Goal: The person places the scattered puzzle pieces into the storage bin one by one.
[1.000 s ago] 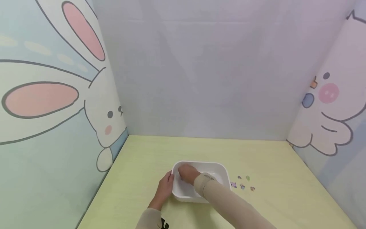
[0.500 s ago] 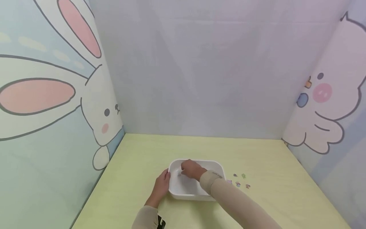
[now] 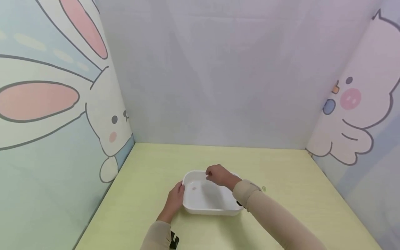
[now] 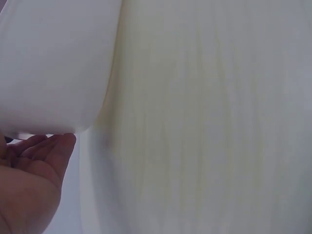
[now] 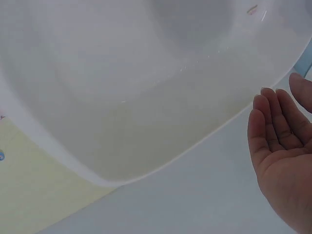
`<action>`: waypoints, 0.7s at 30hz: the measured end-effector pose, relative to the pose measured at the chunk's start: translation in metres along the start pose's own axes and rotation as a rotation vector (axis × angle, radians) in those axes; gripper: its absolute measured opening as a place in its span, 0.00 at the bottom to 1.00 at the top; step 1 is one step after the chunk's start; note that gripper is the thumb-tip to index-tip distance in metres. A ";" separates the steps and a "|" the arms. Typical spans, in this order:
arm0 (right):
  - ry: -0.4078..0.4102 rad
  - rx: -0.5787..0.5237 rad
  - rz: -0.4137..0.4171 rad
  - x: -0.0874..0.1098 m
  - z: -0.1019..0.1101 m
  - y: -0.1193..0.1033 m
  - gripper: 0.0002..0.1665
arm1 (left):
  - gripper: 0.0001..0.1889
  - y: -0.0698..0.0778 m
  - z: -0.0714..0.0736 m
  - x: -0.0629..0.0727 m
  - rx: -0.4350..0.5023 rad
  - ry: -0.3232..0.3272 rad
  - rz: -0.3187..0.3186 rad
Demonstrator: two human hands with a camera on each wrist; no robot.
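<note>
A white rectangular plastic tub (image 3: 212,210) stands on the table. My left hand (image 3: 175,199) touches its left end, and in the left wrist view the fingertips (image 4: 67,141) meet the outer wall. My right hand (image 3: 218,174) is above the tub near its far side. In the right wrist view, nothing shows between its loosely bent fingers (image 5: 261,119) and the separate thumb. A small flat piece like a rainbow sticker (image 5: 252,9) lies on the tub's floor at the left, a pale pinkish spot in the head view.
Right of the tub a small green flat piece (image 3: 264,188) lies on the yellow table (image 3: 281,215); the right sleeve hides the area beside it. A small blue piece (image 5: 1,155) shows at the right wrist view's edge. Printed cloth walls (image 3: 218,86) enclose the table's back and sides.
My right hand has risen out of the tub and moved right, uncovering the small piece on its floor. The left hand stays at the tub's left end. The head view has shifted slightly.
</note>
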State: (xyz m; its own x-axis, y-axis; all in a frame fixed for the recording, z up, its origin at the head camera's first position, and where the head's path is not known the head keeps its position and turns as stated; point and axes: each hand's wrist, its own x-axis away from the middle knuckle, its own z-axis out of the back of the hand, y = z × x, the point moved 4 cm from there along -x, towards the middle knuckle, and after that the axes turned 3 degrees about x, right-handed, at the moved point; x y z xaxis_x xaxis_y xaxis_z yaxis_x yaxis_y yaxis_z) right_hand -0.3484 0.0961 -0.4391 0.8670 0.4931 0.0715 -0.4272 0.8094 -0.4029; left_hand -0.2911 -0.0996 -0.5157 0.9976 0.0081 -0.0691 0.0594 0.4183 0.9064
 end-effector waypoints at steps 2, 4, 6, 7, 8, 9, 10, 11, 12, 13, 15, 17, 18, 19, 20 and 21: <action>0.013 -0.028 -0.012 0.004 0.005 0.004 0.11 | 0.20 0.001 0.000 -0.001 -0.002 -0.001 0.001; 0.027 -0.043 -0.030 0.009 0.011 0.008 0.11 | 0.20 0.001 0.000 -0.001 0.000 -0.002 0.003; 0.041 -0.050 -0.047 0.013 0.015 0.014 0.11 | 0.21 0.002 0.000 -0.002 0.004 -0.003 0.005; 0.047 -0.054 -0.055 0.015 0.018 0.016 0.11 | 0.21 0.002 0.000 -0.002 0.003 -0.004 0.006; 0.053 -0.056 -0.067 0.018 0.020 0.019 0.11 | 0.21 0.002 -0.001 -0.002 0.001 -0.005 0.009; 0.061 -0.052 -0.073 0.020 0.022 0.022 0.12 | 0.21 0.002 -0.001 -0.002 0.000 -0.006 0.012; 0.069 -0.050 -0.076 0.022 0.024 0.025 0.12 | 0.21 0.002 -0.002 -0.002 0.000 -0.008 0.013; 0.077 -0.048 -0.078 0.024 0.026 0.029 0.12 | 0.21 0.001 -0.002 -0.002 -0.004 -0.009 0.016; 0.087 -0.047 -0.080 0.026 0.028 0.032 0.12 | 0.21 0.001 -0.002 -0.002 -0.007 -0.010 0.018; 0.096 -0.047 -0.078 0.029 0.030 0.035 0.12 | 0.21 0.001 -0.002 -0.002 -0.009 -0.011 0.018; 0.115 -0.048 -0.082 0.034 0.035 0.042 0.12 | 0.21 0.001 -0.002 -0.002 -0.010 -0.010 0.020; 0.128 -0.057 -0.086 0.039 0.040 0.048 0.13 | 0.21 0.001 -0.002 -0.003 -0.015 -0.008 0.023; 0.133 -0.063 -0.091 0.041 0.042 0.051 0.13 | 0.21 0.000 -0.002 -0.003 -0.016 -0.009 0.025; 0.140 -0.067 -0.095 0.043 0.044 0.054 0.13 | 0.21 0.000 -0.002 -0.003 -0.016 -0.009 0.026; 0.144 -0.071 -0.101 0.045 0.045 0.058 0.13 | 0.22 0.000 -0.002 -0.003 -0.016 -0.010 0.027; 0.147 -0.072 -0.105 0.047 0.047 0.062 0.13 | 0.22 -0.001 -0.002 -0.003 -0.017 -0.012 0.028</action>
State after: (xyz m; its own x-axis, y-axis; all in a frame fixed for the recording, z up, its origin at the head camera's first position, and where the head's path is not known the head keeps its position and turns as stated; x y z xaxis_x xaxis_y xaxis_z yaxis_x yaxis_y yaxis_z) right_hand -0.3458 0.1841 -0.4178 0.9363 0.3510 -0.0155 -0.3175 0.8263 -0.4652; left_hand -0.2939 -0.0979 -0.5169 0.9992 0.0094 -0.0390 0.0311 0.4334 0.9007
